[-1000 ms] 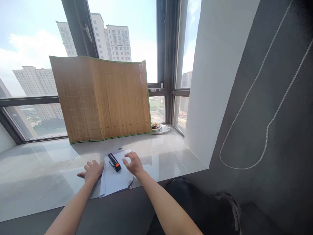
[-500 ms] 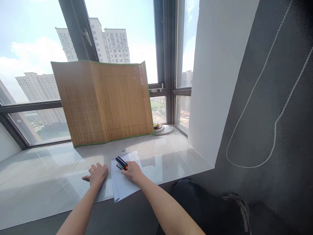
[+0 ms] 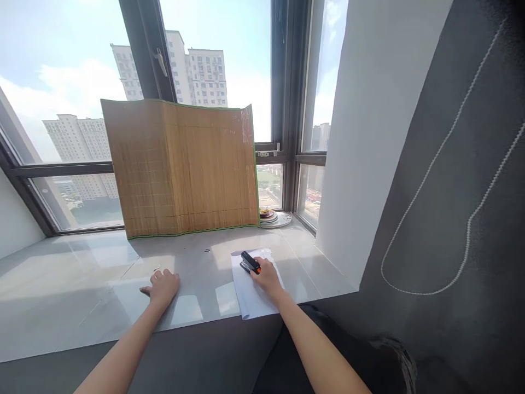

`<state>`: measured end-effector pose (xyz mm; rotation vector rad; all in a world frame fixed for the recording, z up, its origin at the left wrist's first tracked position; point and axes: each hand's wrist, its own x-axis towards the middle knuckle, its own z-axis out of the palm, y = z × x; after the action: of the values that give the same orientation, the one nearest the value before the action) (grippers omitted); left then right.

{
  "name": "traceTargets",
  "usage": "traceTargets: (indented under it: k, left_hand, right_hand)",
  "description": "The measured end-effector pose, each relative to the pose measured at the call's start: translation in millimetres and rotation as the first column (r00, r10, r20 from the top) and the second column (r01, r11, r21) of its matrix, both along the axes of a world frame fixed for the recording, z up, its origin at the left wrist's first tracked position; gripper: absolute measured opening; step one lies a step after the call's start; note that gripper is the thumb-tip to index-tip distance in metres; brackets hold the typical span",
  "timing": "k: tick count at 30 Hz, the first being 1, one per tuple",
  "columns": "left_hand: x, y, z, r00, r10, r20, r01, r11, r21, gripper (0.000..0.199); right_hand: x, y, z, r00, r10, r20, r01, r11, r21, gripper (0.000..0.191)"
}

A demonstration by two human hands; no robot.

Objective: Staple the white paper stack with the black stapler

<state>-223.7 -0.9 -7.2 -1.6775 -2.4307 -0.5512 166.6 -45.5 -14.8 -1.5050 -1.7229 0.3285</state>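
Observation:
My right hand (image 3: pixel 267 276) is closed around a black stapler (image 3: pixel 250 261) with an orange part, over white sheets of paper (image 3: pixel 252 295) near the ledge's front edge. The papers overhang that edge slightly. My left hand (image 3: pixel 164 287) rests on the pale tiled ledge (image 3: pixel 205 284) to the left, fingers apart and holding nothing. Just beyond its fingertips lies a small light piece (image 3: pixel 156 268), too small to name. Small dark strips (image 3: pixel 207 250) lie farther back on the ledge.
A bamboo mat (image 3: pixel 188 169) with green edging leans against the window. Stacked plates (image 3: pixel 268 216) stand at its right in the corner. A beaded cord (image 3: pixel 424 186) hangs at the right. Dark fabric (image 3: pixel 320 350) shows below the ledge.
My right hand has moved right with the stapler, and the papers have shifted right too, away from my left hand. My left hand stays at its place on the ledge. The view has turned slightly.

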Motion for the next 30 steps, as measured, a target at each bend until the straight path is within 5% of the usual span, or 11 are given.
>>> traceTargets:
  k: [4,8,11,17,25,30]
  left_hand:
    - [34,-10,12.0,0.951,-0.308,0.011,0.305,0.946,0.109,0.048]
    - [107,-16,6.5,0.671,-0.711,0.210,0.693,0.702,0.165,0.047]
    - [147,-21,-7.8,0.532,-0.817,0.224,0.824,0.560,0.087,0.043]
    - [150,-18,-25.5,0.592,-0.784,0.188,0.802,0.595,-0.041,0.052]
    - [149,-20,-13.6,0.567,-0.810,0.151,0.817,0.576,0.025,0.045]
    - [150,-22,-11.2,0.563,-0.809,0.166,0.818,0.575,0.026,0.048]
  right_hand:
    - [-8,2,-0.6,0.998,-0.050,0.042,0.050,0.999,0.014,0.034]
    - [-6,4,2.4,0.996,-0.038,0.084,0.044,0.997,-0.071,0.014]
    - [3,4,6.0,0.996,-0.081,0.045,0.084,0.995,-0.056,0.009]
    - [17,2,6.7,0.994,-0.043,-0.101,0.040,0.999,-0.029,0.031]
    - [11,7,-1.0,0.975,0.188,-0.116,-0.189,0.982,-0.002,0.044]
    - [10,11,-7.7,0.972,0.192,-0.135,-0.188,0.981,0.036,0.048]
